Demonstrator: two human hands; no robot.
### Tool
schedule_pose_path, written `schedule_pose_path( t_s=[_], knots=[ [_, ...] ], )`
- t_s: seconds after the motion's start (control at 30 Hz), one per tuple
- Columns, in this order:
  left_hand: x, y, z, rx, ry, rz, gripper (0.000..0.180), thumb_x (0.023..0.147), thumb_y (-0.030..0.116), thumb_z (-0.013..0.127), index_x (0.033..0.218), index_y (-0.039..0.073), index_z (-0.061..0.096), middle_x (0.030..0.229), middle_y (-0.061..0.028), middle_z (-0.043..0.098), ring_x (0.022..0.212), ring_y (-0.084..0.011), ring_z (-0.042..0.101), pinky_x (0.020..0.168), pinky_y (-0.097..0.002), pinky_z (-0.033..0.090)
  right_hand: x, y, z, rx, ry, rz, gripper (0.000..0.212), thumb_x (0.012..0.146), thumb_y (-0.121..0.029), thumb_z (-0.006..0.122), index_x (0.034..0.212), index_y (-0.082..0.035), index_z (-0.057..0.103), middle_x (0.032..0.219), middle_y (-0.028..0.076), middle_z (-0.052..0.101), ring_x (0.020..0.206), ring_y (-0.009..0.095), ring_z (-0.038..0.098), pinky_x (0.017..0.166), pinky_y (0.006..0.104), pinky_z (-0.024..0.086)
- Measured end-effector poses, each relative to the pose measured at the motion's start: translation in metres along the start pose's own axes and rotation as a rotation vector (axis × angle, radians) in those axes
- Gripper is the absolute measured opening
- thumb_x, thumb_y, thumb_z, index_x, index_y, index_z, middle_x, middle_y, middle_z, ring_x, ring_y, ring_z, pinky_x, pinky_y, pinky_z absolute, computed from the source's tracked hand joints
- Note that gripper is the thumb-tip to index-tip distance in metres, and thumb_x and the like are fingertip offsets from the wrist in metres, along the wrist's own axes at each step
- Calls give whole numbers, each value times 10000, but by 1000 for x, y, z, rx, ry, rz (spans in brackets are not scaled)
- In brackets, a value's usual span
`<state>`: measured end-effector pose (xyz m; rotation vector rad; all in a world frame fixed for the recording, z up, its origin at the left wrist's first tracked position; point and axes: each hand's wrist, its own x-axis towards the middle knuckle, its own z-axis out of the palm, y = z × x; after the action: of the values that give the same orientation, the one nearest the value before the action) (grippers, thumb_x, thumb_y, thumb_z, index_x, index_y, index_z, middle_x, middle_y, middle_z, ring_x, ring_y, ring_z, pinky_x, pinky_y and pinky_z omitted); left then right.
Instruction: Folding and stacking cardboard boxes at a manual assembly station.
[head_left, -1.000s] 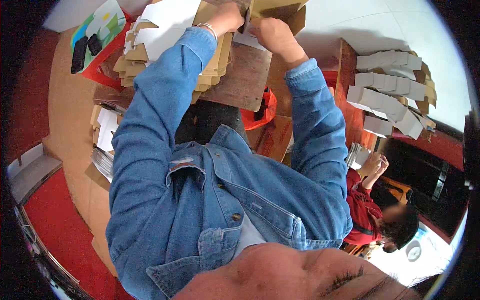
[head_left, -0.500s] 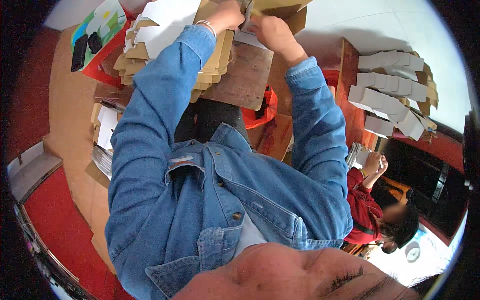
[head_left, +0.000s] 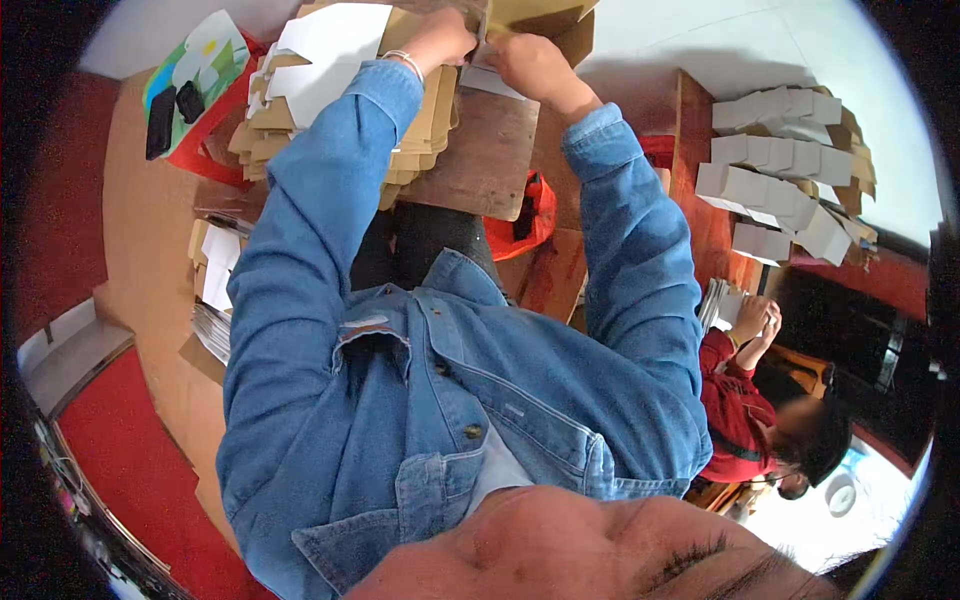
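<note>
At the top edge I hold a half-folded cardboard box (head_left: pixel 560 30), brown inside and white outside. My left hand (head_left: pixel 442 40) is closed at the box's left side, fingers curled by its edge. My right hand (head_left: pixel 535 68) pinches the near wall and flaps, its fingertips partly hidden. Under the box is a small wooden tabletop (head_left: pixel 485 165). Left of it, against my left forearm, a stack of flat cardboard blanks (head_left: pixel 330 50) lies with white and brown faces showing.
At the right, several rows of folded white boxes (head_left: pixel 775 165) stand by the wall. Below them another person's hands (head_left: pixel 755 320) work near stacked sheets. A red bag (head_left: pixel 540 215) hangs under the tabletop. Two dark objects (head_left: pixel 165 120) lie on a green-white printed surface at the left.
Both hands have stayed on the box with only slight finger movement. The whole view has shifted a little. The other person's hands have moved slightly.
</note>
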<state>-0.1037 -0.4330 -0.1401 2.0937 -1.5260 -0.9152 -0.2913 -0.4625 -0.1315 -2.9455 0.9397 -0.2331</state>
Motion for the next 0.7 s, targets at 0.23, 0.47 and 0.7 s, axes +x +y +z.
schedule_pose_path(
  t_s=[0.23,0.47,0.7],
  knots=[
    [10,-7,3,118,24,120,393,867,253,666,997,-116,704,874,-252,744,775,-370,753,780,-445,591,-21,-19,-92,229,293,-133,363,904,-253,752,1189,-38,686,1072,198,714,980,384,689,850,427,558],
    [-30,0,-52,102,48,248,411,919,344,669,991,-58,708,908,-239,739,870,-340,728,759,-419,563,-118,-3,-108,380,547,256,259,923,-213,744,1111,-36,729,1066,171,739,946,330,727,820,396,576],
    [-145,-68,-113,73,392,410,414,955,325,708,1203,-7,712,1048,-117,768,900,-176,731,826,-311,558,-196,-40,1,708,385,611,210,929,-158,727,1078,-11,724,971,178,742,888,224,736,803,339,566]
  ],
)
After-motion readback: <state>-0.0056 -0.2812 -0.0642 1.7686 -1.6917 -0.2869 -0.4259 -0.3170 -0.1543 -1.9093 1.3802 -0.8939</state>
